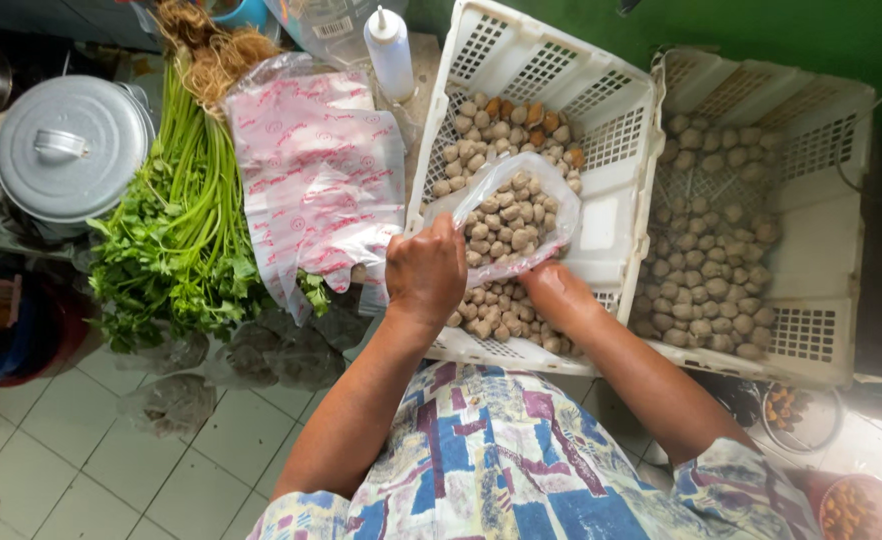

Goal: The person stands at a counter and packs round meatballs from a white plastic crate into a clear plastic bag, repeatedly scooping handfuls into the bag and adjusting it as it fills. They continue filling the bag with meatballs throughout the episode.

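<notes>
Fingers [439, 245] of the left hand [426, 272] are pinching shut on the rim of a clear bag [509, 215] of meatballs [506, 222], while the right hand [558, 292] is cupping the bag from below, its fingers hidden. Both are hovering over a white crate [616, 215] of meatballs; another crate [821, 250] is sitting beside it, with printed bags [316, 175] and greens [176, 235] lying to the left.

Two white plastic crates stand side by side, the nearer one [621, 170] and the farther one [821, 230], each holding too many small round balls to count. One clear plastic bag [511, 215] is part full of the same balls. There is one squeeze bottle [391, 50], one lidded metal pot [69, 145], one bunch of leafy greens [176, 230], one stack of printed plastic bags [321, 170], and two hands, left [426, 272] and right [558, 290].
</notes>
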